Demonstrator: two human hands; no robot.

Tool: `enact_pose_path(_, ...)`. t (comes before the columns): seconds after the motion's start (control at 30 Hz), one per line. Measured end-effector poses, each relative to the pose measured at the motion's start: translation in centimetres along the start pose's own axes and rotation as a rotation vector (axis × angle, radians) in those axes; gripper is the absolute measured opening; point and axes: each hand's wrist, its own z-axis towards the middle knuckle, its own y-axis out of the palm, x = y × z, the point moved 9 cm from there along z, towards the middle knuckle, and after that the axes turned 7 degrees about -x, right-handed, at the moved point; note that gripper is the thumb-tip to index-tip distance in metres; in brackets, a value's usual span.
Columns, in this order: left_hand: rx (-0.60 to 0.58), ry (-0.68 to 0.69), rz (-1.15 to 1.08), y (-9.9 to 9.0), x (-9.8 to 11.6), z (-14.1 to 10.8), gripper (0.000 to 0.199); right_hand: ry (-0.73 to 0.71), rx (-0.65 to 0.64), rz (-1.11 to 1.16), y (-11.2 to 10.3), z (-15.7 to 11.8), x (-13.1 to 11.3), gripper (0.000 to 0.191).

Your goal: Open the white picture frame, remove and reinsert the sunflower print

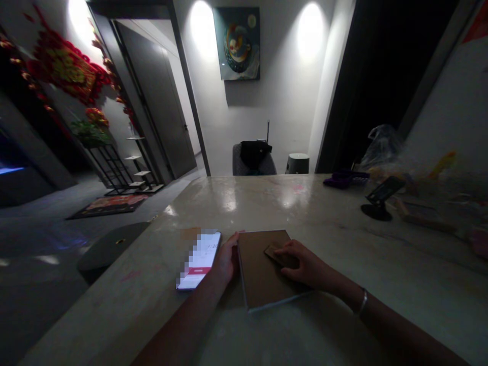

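Note:
A flat brown board with pale edges, perhaps the back of a frame, lies on the stone-topped table. My left hand grips its left edge, with the thumb near the upper corner. Over the upper right part of the board, my right hand is closed on a small flat brown piece with a dark edge. The piece appears to rest on the board, and my palm and fingers partly cover it. To the left of my left hand lies a phone with its screen lit.
A black phone stand and a purple item are on the table's right side. A wooden tray-like object sits beyond the stand. One stool stands at the left edge, and a chair is at the far end.

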Motion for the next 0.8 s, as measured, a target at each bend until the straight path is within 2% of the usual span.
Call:
enact_pose_path(0.37,0.103,0.005,0.048,-0.5,0.3,-0.1,0.012,0.004,-0.023,0.016,0.2,0.1,0.5,0.036)
enact_pose_path(0.53,0.085,-0.018,0.044,-0.3,0.2,-0.4,0.015,0.017,0.018,0.025,0.0,0.0,0.5,0.036)
enact_pose_path(0.8,0.04,-0.063,0.115,0.3,-0.1,-0.7,0.032,0.042,0.048,0.051,-0.1,0.0,0.9,0.036)
